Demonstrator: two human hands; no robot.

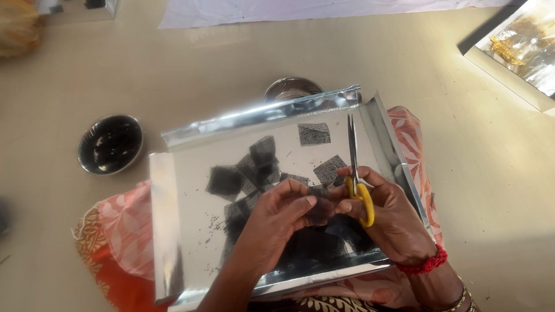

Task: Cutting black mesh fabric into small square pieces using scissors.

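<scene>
Over the tray [165,231], the left hand [277,216] pinches what looks like a dark mesh piece [319,209]; the right hand [384,214] grips yellow scissors [357,179].

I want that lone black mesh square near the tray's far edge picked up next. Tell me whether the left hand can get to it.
Probably yes. The mesh square lies alone on the bare tray, nothing covering it. The left hand now pinches another mesh piece, with the scissors alongside the path.
</scene>
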